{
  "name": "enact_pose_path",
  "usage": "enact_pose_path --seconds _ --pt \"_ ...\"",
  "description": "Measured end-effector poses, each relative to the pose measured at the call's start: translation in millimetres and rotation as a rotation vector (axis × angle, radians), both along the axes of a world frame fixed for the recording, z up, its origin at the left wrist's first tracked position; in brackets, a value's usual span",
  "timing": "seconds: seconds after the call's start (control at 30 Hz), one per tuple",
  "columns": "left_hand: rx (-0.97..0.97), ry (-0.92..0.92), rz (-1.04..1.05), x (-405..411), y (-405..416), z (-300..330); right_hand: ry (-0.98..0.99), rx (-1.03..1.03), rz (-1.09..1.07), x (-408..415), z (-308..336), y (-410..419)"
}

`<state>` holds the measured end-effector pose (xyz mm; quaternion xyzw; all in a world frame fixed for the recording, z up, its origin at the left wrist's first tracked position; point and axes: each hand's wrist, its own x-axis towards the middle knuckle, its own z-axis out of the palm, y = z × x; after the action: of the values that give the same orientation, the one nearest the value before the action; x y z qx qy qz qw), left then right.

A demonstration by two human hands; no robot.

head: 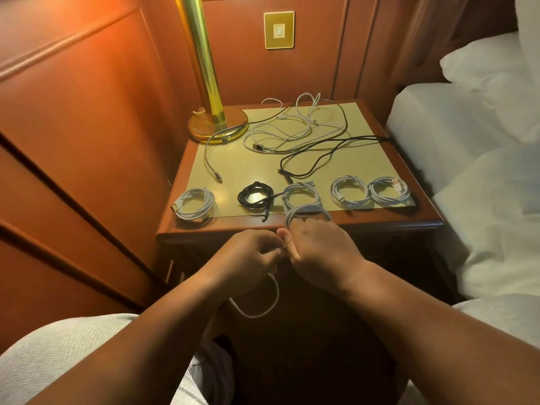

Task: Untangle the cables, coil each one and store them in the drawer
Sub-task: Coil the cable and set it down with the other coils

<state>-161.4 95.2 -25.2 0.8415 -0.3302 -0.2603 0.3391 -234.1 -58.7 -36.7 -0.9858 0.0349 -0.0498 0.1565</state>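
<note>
Both hands (287, 252), white cable (306, 211) looped round right fingers

Coils (349, 190) before tangle (295, 127) (on nightstand (420, 217))

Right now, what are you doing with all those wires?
A person is winding a white cable around the fingers of the right hand, while the left hand feeds in its loose tail. Five finished coils sit in a row along the front of the bedside table. Behind them, a tangle of white and black cables waits beside the brass lamp.
</note>
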Motion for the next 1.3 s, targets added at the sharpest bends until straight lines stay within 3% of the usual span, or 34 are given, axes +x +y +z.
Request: enact_pose_path --seconds 0.1,0.17,0.2,0.33,0.4,0.6,0.67,0.77,0.97,1.03,1.1,1.17,1.23,1.3 --pt "-0.074 -0.166 -0.021 3.0 4.3 2.5 0.096 0.135 -0.037 -0.1 2.0 4.5" --pt "-0.163 -0.128 0.019 7.0 5.8 1.1 0.190 0.283 -0.065 3.6 5.7 4.4" --pt "-0.213 -0.058 0.049 9.2 6.2 0.6 0.250 0.432 -0.090 6.0 6.9 3.0" --pt "-0.443 0.303 0.108 12.0 6.2 0.4 0.494 1.375 -0.086 3.1 14.5 -1.6" --pt "-0.566 0.485 0.095 8.8 4.3 -1.8 0.570 1.629 -0.027 -0.1 17.4 -3.2" --pt "-0.711 0.800 0.071 -5.0 -6.7 -7.5 0.620 2.031 0.155 0.8 8.7 -5.5" --pt "-0.730 0.896 0.093 -9.7 -8.4 -7.3 0.554 2.084 0.141 0.3 8.7 -4.2" --pt "-0.700 1.011 0.297 -17.0 -13.1 -6.2 0.373 2.139 0.099 0.0 12.9 1.4" --pt "-0.599 1.182 0.413 -15.0 -10.4 1.5 0.121 1.889 0.172 -4.7 17.0 17.5" --pt "-0.542 1.224 0.421 -16.6 -9.1 -0.4 -0.017 1.616 0.149 -4.7 19.0 19.2" --pt "-0.480 1.218 0.384 -21.3 -9.2 -3.0 -0.175 1.207 0.092 -2.2 18.4 17.6" --pt "-0.414 1.087 0.315 -24.6 -10.4 -0.7 -0.220 0.806 0.100 -0.4 14.3 14.2" --pt "-0.298 0.790 0.215 -23.1 -10.3 1.6 -0.194 0.346 0.120 -0.3 9.5 10.6" --pt "-0.157 0.429 0.114 -17.6 -8.1 2.9 -0.148 0.067 0.084 -0.2 8.5 6.5"
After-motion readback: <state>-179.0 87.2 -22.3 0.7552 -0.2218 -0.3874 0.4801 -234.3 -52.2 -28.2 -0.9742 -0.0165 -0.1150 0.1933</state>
